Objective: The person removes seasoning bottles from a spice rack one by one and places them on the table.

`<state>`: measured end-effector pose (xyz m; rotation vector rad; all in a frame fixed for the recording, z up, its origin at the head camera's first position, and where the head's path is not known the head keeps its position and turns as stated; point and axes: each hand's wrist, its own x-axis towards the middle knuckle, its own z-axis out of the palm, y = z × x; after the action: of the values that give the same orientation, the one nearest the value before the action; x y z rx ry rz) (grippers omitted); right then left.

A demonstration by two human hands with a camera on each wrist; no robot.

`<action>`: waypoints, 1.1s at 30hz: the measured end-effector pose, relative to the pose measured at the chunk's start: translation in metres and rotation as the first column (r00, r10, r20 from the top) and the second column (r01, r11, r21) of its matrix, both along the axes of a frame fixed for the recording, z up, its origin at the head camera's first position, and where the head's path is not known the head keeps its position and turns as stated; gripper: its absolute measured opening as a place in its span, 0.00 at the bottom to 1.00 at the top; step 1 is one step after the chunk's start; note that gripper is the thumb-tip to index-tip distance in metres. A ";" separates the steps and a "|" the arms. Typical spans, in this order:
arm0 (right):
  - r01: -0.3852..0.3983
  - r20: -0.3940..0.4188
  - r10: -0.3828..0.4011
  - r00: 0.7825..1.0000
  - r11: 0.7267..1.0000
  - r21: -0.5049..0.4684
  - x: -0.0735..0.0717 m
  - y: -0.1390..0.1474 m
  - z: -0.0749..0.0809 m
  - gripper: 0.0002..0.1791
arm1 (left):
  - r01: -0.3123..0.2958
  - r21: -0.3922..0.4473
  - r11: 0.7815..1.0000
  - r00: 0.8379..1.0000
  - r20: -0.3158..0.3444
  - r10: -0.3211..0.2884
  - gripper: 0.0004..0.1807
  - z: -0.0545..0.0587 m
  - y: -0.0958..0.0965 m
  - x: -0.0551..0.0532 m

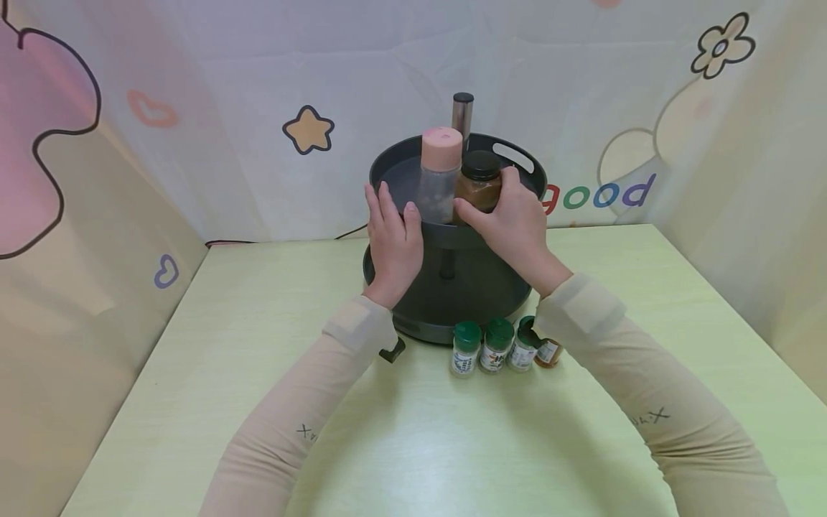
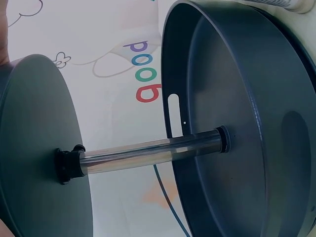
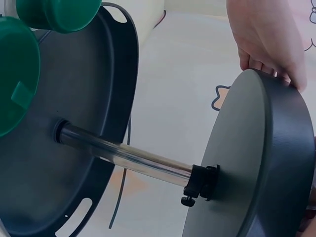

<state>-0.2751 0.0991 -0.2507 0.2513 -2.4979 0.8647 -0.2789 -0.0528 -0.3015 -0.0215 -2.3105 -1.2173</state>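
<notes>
A two-tier black round tray rack [image 1: 461,287] stands on the table with a metal pole through its middle. My left hand [image 1: 395,248] rests against the left side of the upper tray [image 1: 397,172], its fingers straight. My right hand [image 1: 520,226] grips a jar [image 1: 478,192] with a black lid and brown contents, thumb in front and fingers round its right side. The jar is at the front right of the upper tray. Just left of it stands a clear bottle [image 1: 439,187] with a pink cap. In the right wrist view, the left hand [image 3: 271,39] touches the tray's edge.
Several small spice jars [image 1: 465,350] with green caps, and one reddish-brown jar [image 1: 548,353], line up in front of the rack. Behind, a printed curtain [image 1: 245,72] hangs close to the rack, and a dark cable [image 2: 170,200] runs there.
</notes>
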 end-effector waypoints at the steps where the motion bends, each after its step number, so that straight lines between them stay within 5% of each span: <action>1: 0.000 -0.001 0.000 1.000 1.000 -0.002 0.000 0.000 0.000 0.33 | 0.000 0.000 1.000 1.000 0.000 0.000 0.32 0.000 0.000 0.000; 33: -0.021 0.027 0.025 0.999 0.990 -0.140 -0.005 0.004 0.004 0.31 | -0.008 -0.002 1.000 1.000 -0.017 0.008 0.32 0.000 0.000 0.000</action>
<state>-0.2800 0.1036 -0.2468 0.2217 -2.4509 1.0545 -0.2787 -0.0523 -0.3018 -0.0228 -2.2950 -1.2059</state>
